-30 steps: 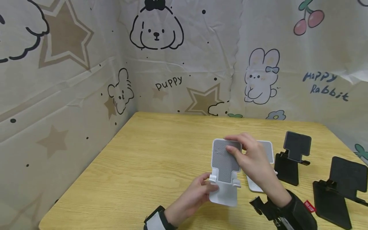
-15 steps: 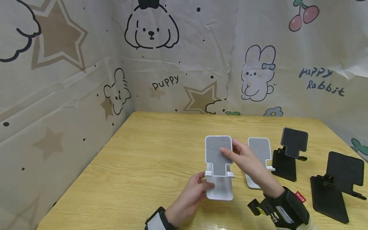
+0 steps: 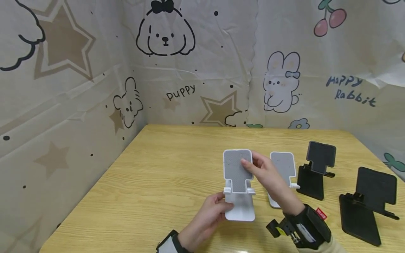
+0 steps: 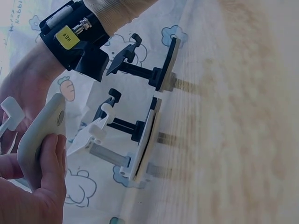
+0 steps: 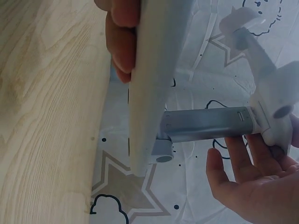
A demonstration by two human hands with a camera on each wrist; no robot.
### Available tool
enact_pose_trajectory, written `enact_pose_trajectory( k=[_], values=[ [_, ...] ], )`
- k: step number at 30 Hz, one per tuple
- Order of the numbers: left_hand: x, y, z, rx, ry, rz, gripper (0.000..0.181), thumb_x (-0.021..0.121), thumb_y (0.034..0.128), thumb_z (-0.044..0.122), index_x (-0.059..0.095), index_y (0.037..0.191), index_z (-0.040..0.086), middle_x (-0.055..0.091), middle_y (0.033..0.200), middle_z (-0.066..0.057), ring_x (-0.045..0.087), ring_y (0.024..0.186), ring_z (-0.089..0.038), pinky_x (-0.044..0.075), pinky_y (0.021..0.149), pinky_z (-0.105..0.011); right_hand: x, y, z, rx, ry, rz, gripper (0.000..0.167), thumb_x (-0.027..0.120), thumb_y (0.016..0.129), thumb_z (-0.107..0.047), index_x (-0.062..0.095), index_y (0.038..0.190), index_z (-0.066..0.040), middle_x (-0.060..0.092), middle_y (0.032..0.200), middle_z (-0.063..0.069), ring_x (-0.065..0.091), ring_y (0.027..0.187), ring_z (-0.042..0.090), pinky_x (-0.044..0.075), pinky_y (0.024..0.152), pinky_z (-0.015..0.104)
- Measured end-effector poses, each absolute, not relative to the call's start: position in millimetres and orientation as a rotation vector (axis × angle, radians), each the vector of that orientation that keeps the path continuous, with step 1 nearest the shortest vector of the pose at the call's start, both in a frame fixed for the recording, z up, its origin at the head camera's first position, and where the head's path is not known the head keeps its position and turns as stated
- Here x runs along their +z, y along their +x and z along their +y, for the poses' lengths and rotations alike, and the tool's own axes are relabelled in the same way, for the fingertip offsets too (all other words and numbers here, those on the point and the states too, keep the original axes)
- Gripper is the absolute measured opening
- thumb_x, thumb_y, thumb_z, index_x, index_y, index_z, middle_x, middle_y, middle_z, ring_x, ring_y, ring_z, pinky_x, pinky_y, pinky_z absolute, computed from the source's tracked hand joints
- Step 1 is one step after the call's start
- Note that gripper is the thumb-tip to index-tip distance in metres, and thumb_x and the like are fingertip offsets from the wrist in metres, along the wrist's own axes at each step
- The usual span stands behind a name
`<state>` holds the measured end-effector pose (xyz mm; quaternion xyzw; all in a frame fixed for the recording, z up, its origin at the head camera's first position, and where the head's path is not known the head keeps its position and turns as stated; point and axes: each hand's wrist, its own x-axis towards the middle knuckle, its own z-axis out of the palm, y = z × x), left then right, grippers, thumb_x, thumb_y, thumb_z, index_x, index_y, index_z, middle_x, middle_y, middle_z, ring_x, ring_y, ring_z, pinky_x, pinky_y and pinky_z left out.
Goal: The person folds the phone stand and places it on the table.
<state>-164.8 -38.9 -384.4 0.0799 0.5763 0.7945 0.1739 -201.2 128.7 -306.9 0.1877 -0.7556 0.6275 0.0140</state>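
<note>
A white phone stand with a grey pad point(image 3: 238, 167) is held up above the table, its pad facing the head camera. My left hand point(image 3: 207, 216) pinches the left side of its base, thumb on the upper face. With thumb on the pad and fingers behind, my right hand point(image 3: 264, 172) grips the upper plate's right edge. The right wrist view shows a grey metal arm point(image 5: 210, 125) joining the white base point(image 5: 152, 88) to the plate. In the left wrist view, my left hand point(image 4: 42, 182) holds the base point(image 4: 39, 135) by its edge.
To the right on the wooden table point(image 3: 152, 168) stand another white stand point(image 3: 283, 165), partly behind my right forearm, a black stand point(image 3: 321, 154) beside it, and a second black stand point(image 3: 376, 184) nearer the right edge. A printed cloth point(image 3: 202, 63) hangs behind.
The held stand has moved left in the head view and stands more upright there. My right hand has shifted left with it, its fingers now behind the plate instead of over its top.
</note>
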Motion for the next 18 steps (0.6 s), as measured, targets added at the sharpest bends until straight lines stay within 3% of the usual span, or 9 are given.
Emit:
enact_pose_trajectory(
  k=[11,18],
  values=[
    [-381.7,-163.7,-42.7,2.196,0.201,1.656,0.050,0.050,0.0785,0.000,0.037,0.124,-0.017,0.059,0.106,-0.023,0.060,0.093,-0.026,0.050,0.077,-0.033,-307.2,-194.7,123.8,1.868,0.582,-2.314,0.030,0.053,0.090,-0.010,0.052,0.114,0.006,0.057,0.102,0.018,0.053,0.088,0.021,0.045,0.077,0.033],
    [-380.3,-161.8,-41.7,2.207,0.249,1.596,0.049,0.050,0.0793,0.001,0.038,0.124,-0.017,0.057,0.110,-0.025,0.059,0.096,-0.028,0.050,0.077,-0.032,-314.0,-195.9,121.7,1.729,0.611,-2.247,0.022,0.058,0.085,-0.002,0.058,0.106,0.003,0.060,0.099,0.015,0.056,0.087,0.017,0.047,0.073,0.028]
  ],
)
